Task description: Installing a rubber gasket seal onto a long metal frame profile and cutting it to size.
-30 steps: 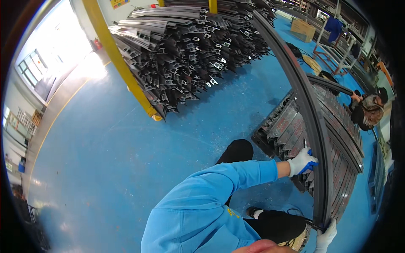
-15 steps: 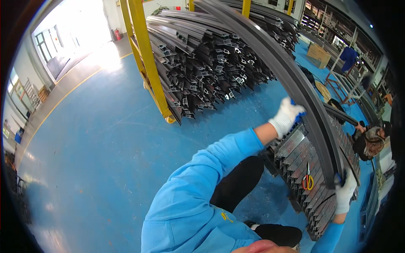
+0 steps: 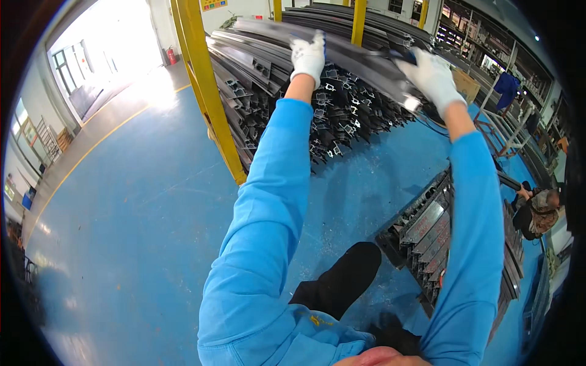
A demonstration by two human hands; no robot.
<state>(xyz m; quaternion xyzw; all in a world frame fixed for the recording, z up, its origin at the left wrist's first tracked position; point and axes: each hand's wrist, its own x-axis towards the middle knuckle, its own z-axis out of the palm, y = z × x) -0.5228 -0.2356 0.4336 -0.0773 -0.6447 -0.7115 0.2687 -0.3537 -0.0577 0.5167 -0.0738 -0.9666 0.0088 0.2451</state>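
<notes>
Leftmost of the things near the work, a yellow post [image 3: 210, 97] rises on the blue floor [image 3: 165, 213], beside a big pile [image 3: 357, 119] of dark profiles. Next comes the left grip [image 3: 308, 58], in a white glove, at the bar [image 3: 357, 60] and partway along it; its fingers are raised and partly spread, but I cannot tell whether they are clamped on it. The bar, blurred, is out in front of the person, across the upper part of the pile in this view; whether it touches the pile is unclear. Its long axis slants from the far left down to the near right, its near end pointing right and toward the wearer, over the floor at the pile's edge. Farther right, the right grip [image 3: 430, 79] is just beside that near end and closer to it than the left; the bar lies to its left. Blur hides whether its fingers are together around the bar or apart. Lower right is a stack [image 3: 427, 226] of profiles, partly behind the right sleeve [image 3: 479, 232], and beyond it another person [image 3: 540, 210] is low to the floor.
</notes>
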